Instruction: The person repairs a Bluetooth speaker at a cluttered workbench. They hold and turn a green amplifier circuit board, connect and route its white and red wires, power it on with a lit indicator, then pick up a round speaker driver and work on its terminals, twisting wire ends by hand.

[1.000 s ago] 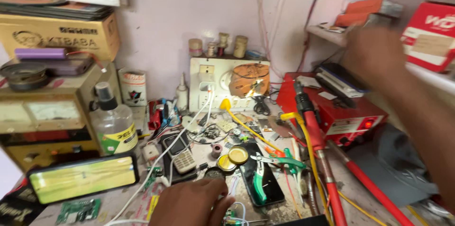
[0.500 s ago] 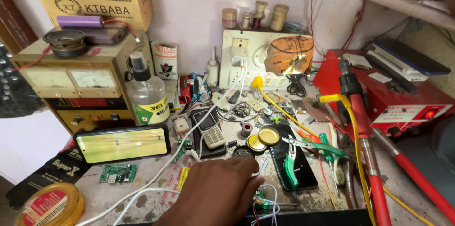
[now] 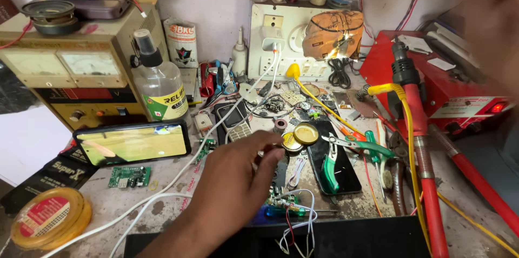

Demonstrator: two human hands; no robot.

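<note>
Round brass-lidded flux tin [image 3: 306,133] lay just beyond the left hand's [image 3: 238,179] loosely curled, empty fingertips [image 3: 274,151] (right hand [image 3: 489,14] blurred, grip unclear), mid-reach.

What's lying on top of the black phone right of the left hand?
Green-handled pliers lie across the black phone, and a small round brass tin overlaps its top corner. The left hand is beside it. Anything beneath the phone is hidden.

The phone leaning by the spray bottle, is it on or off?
On. The phone has a lit screen showing a bright yellow-green picture, unlike the dark phone lying flat nearby.
</note>
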